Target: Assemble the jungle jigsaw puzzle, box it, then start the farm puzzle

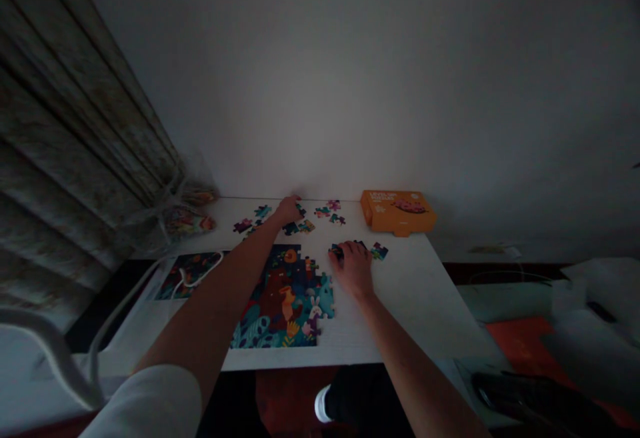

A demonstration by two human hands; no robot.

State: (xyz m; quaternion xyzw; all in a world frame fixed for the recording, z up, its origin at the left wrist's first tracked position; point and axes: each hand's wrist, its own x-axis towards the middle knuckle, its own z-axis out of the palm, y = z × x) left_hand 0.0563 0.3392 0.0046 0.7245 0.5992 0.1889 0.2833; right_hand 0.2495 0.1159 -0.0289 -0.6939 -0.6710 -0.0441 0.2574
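My left hand (289,211) reaches to the far edge of the table, with its fingers curled in at a dark puzzle piece (301,211); part of the grip is hidden. More loose pieces (306,226) lie just in front of it. My right hand (354,270) rests on the table with thumb and fingers apart, over dark puzzle pieces (337,250) that it partly covers. A colourful piece (379,251) lies to its right. Between my arms is a partly joined puzzle (285,298) with animals and plants, its right edge jagged. My left forearm covers its left side.
An orange puzzle box (400,213) stands at the back right of the white table (410,291). Loose pieces (243,225) lie at the back left, near a clear plastic bag (187,219). A printed picture sheet (187,271) and a white cable (107,325) are on the left.
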